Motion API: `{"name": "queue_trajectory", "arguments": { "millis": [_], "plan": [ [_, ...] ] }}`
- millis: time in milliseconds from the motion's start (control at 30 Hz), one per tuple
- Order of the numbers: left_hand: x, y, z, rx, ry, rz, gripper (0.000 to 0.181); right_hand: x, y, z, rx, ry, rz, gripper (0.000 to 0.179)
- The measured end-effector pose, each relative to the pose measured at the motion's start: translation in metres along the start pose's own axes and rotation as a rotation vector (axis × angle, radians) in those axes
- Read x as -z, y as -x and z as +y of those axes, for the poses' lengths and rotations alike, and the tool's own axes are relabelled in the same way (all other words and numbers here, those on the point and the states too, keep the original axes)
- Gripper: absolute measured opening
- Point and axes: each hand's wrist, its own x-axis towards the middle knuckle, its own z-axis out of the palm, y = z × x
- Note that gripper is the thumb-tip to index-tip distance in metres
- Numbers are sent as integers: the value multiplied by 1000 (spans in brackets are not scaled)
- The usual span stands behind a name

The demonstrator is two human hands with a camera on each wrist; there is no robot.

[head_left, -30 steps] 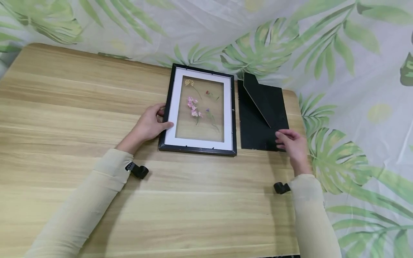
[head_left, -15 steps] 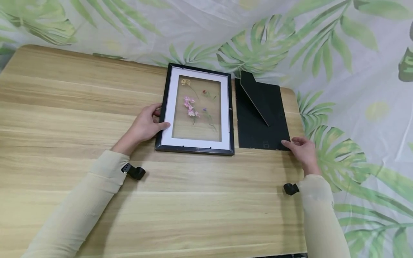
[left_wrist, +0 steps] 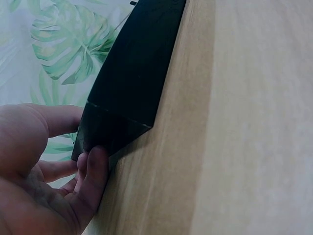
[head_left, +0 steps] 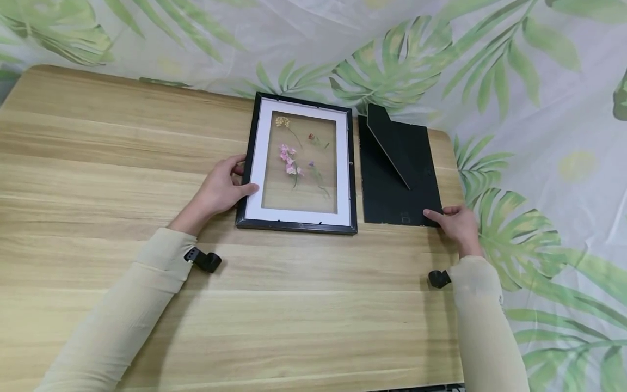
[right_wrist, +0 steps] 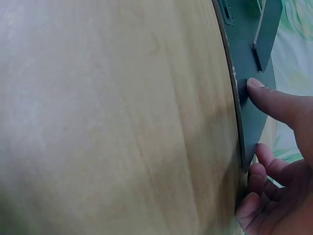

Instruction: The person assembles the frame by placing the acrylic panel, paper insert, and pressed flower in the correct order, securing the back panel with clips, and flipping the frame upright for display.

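A black picture frame (head_left: 296, 225) with a white mat lies on the table, several dried flowers (head_left: 290, 159) showing in its see-through middle. My left hand (head_left: 220, 185) grips the frame's left side, thumb over the mat and fingers along the outer edge. In the left wrist view the fingers hold the black frame (left_wrist: 132, 63) near a corner. To its right lies a black backing board (head_left: 392, 204) with its easel leg (head_left: 387, 142) folded out. My right hand (head_left: 458, 226) holds the board's lower right corner, thumb on top. The right wrist view shows that thumb (right_wrist: 274, 100) pressing the board.
The wooden table (head_left: 294, 316) reaches back to a white cloth (head_left: 303, 43) printed with green leaves. That cloth also hangs along the table's right edge, close beside my right hand. A narrow gap separates frame and board.
My right hand has moved right along the board's lower edge to its corner and taken hold there. My left hand stays on the frame. The view has shifted slightly.
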Motion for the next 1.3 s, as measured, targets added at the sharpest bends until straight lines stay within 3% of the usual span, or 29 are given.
{"name": "queue_trajectory", "arguments": {
  "millis": [233,367,567,700,833,1033,1200,1300],
  "plan": [
    [0,1,0,-10,0,8,77,3,-2,-5,10,-30,-33,74],
    [-1,1,1,-15,3,0,77,5,0,-8,28,17,-58,92],
    [-2,1,1,1,14,2,77,3,-4,-12,73,90,-90,68],
    [-1,2,0,0,17,2,77,2,-6,-17,25,67,-117,69],
    [0,2,-1,-5,17,8,77,1,-4,-22,-10,108,-128,63],
    [1,1,-1,-17,11,8,76,1,4,-28,-49,131,-148,90],
    [0,1,0,-19,7,8,76,1,4,-24,-30,80,-133,82],
    [0,1,0,-20,6,6,77,4,4,-20,-19,-1,-127,68]
  ]
}}
